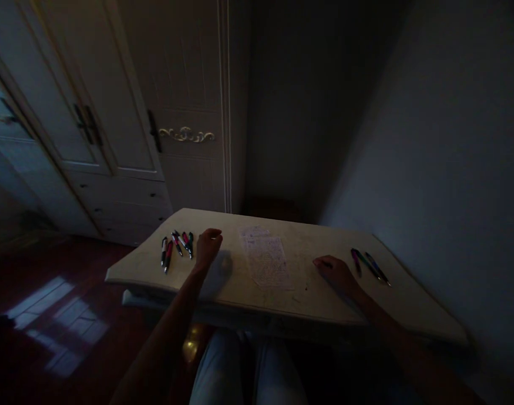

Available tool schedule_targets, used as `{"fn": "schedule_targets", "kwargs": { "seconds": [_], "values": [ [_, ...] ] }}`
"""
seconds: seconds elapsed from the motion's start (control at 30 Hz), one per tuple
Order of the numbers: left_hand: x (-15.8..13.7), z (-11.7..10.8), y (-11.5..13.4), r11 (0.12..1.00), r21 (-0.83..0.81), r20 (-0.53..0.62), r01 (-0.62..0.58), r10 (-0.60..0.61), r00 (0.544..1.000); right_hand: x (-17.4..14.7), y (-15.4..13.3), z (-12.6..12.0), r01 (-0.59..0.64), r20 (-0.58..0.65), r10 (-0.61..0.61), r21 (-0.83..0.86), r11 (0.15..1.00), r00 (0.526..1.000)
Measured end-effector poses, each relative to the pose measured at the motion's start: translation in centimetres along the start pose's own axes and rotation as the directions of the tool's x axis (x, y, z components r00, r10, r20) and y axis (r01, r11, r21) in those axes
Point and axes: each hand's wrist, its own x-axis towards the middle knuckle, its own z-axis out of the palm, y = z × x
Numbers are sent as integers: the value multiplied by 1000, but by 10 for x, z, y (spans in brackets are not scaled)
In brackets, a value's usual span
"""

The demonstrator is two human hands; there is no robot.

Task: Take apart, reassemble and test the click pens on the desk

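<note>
My left hand (208, 246) hovers over the left half of the table, its fingers curled in and no object showing in them. Just left of it lies a group of several pens (177, 245) with dark grips and white, pink and green parts. On the right half, my right hand (335, 271) rests loosely closed near the tabletop, also with no object visible. Several more pens (370, 266), purple, green and blue, lie to its right. Between my hands are thin sheets of paper (267, 260) with purple markings, partly overlapping; the markings are too faint to read.
The pale-covered table (301, 304) stands before my knees (244, 371). A wardrobe (185, 169) with dark handles rises behind it to the left. A grey wall (442, 169) borders the right side. Light patches fall on the reddish floor (71, 320). The room is dim.
</note>
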Motion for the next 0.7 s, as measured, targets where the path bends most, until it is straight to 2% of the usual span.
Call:
{"fn": "schedule_targets", "kwargs": {
  "seconds": [0.03, 0.1, 0.17, 0.23, 0.4, 0.5, 0.6, 0.63, 0.7],
  "values": [
    [0, -12, -3, 977, 208, -19, -52, 57, 998, 1, -3, 5, -2, 12, 2, 15, 1000, 1000],
    [-2, -32, -7, 848, 524, 13, -86, 92, 996, 4, -8, 13, -3, 27, 3, 29, 1000, 1000],
    [-4, -43, -9, 714, 695, 60, -84, 59, 996, 9, -10, 18, 0, 33, -1, 32, 999, 999],
    [-5, -47, -10, 638, 766, 92, -74, 5, 996, 13, -10, 22, -1, 41, 0, 36, 999, 999],
    [-3, -50, 0, 547, 835, 125, -50, -101, 987, 19, -10, 27, -20, 43, 18, 54, 998, 999],
    [0, -50, 8, 479, 875, 146, -73, -116, 983, 15, -15, 29, -16, 27, 14, 74, 997, 1000],
    [4, -48, 9, 490, 869, 126, -71, -78, 989, 7, -27, 35, 17, 38, -22, 111, 994, 999],
    [6, -46, 8, 527, 848, 106, -57, -63, 992, 4, -32, 38, 37, 59, -44, 126, 991, 997],
    [11, -42, 5, 664, 747, 80, -37, -35, 996, 1, -42, 44, 69, 91, -85, 161, 984, 992]
  ]
}}
